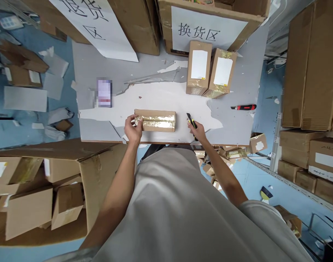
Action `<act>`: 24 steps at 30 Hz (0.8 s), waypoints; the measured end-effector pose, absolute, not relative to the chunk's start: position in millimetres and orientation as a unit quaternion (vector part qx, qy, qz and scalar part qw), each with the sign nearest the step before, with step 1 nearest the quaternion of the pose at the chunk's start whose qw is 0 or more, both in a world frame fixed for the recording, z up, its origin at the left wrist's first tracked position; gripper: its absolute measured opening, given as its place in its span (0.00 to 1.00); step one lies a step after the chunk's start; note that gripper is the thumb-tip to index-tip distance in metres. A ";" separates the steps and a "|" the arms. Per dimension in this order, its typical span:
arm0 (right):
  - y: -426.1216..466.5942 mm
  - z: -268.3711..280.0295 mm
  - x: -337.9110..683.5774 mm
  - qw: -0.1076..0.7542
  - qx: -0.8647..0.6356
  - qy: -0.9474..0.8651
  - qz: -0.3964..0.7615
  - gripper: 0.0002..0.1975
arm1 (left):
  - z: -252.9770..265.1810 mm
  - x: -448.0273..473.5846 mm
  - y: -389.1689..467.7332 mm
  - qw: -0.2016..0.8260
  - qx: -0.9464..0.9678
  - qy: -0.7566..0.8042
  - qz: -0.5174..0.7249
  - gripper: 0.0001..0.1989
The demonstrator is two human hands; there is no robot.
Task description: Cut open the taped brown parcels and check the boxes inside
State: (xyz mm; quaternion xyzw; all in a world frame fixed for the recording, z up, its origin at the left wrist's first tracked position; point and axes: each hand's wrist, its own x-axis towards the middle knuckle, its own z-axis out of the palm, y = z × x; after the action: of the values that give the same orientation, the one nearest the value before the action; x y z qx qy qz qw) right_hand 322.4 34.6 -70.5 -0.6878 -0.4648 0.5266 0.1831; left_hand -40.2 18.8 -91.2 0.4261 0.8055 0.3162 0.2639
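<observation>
A long, narrow cardboard box (158, 127) lies on the table in front of me, with shiny clear tape along its top seam. My left hand (133, 129) grips its left end, the thumb on top and the fingers around the edge. In my right hand (198, 131) is a black and yellow utility knife (191, 120), held a short way right of the box and apart from it. The knife's tip points up and left, away from my body. How far the blade is out is too small to tell.
Two taped boxes with white labels (199, 65) stand behind, near a large open carton (166, 22). A red and black utility knife (245, 107) lies at the right. A blurred phone-like object (104, 93) is at left. A big carton of boxes (98, 174) stands below left.
</observation>
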 end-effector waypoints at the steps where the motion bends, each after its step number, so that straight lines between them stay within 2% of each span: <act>1: 30.1 -79.5 316.4 0.196 -0.705 -0.406 0.547 0.22 | -91.9 -38.6 17.5 0.262 0.427 0.806 0.316 0.19; 6: 19.3 -100.1 277.1 0.210 -0.731 -0.222 0.610 0.21 | -97.7 -35.2 11.7 0.274 0.422 0.804 0.316 0.16; 13: 18.3 -74.9 259.1 0.268 -0.704 -0.192 0.629 0.25 | -110.8 -51.3 11.9 0.328 0.406 0.779 0.349 0.20; 16: 19.3 -46.7 261.7 0.313 -0.704 -0.238 0.591 0.28 | -118.9 -48.7 12.3 0.391 0.386 0.749 0.370 0.24; 19: 19.8 -14.6 267.5 0.340 -0.720 -0.299 0.527 0.27 | -127.8 -30.4 14.4 0.496 0.346 0.699 0.382 0.28; 22: 18.5 8.3 269.1 0.325 -0.749 -0.352 0.458 0.25 | -133.3 -7.9 21.0 0.587 0.346 0.643 0.350 0.27; 24: 15.1 14.2 265.6 0.302 -0.764 -0.379 0.426 0.23 | -132.8 0.3 26.6 0.610 0.369 0.626 0.315 0.24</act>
State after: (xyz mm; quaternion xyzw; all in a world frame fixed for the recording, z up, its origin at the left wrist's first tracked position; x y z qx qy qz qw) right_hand 265.6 15.1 14.2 -0.7638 -0.3793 0.4260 0.3022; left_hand 0.3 26.6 -132.8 0.3691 0.6261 0.3153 0.6103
